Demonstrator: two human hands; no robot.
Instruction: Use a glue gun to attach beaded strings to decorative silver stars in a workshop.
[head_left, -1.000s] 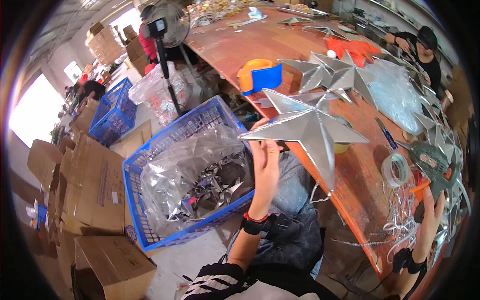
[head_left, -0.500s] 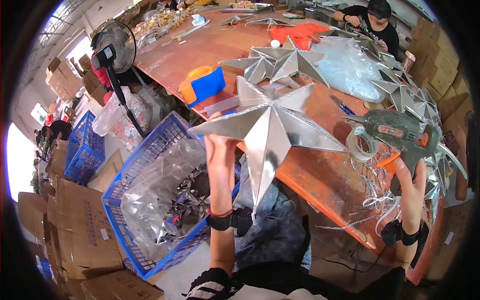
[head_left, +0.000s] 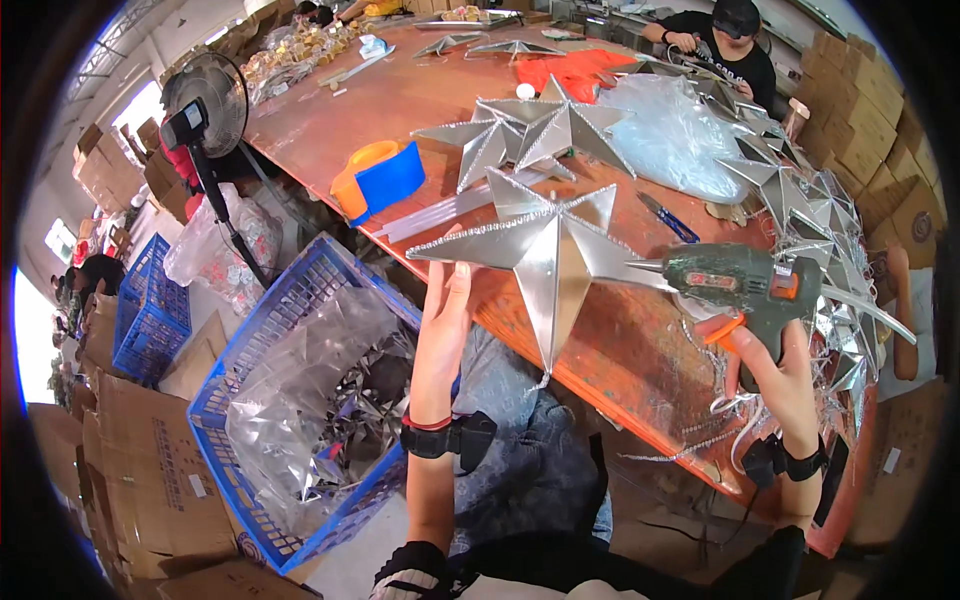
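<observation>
My left hand [head_left: 445, 300] is closed on the left point of a silver five-pointed star [head_left: 560, 255], holding it up over the table's near edge. A beaded trim runs along some of the star's ridges, and a short end of it dangles from the lowest point. My right hand [head_left: 775, 375] grips a dark green glue gun [head_left: 730, 280] with an orange trigger. Its nozzle lies at the star's right point; whether they touch I cannot tell. A white glue stick [head_left: 870, 312] sticks out of the gun's back.
On the orange-red table [head_left: 340, 130] lie more silver stars [head_left: 520, 130], a blue-and-orange roll [head_left: 385, 180], blue-handled cutters [head_left: 668, 217] and a clear plastic bag [head_left: 675, 135]. A blue crate [head_left: 225, 385] with silver pieces stands left, near a fan [head_left: 205, 110]. A co-worker [head_left: 725, 55] sits across the table.
The glue gun has come left, bringing its nozzle to the star's right point. The star has turned slightly in my left hand. My view has shifted a little.
</observation>
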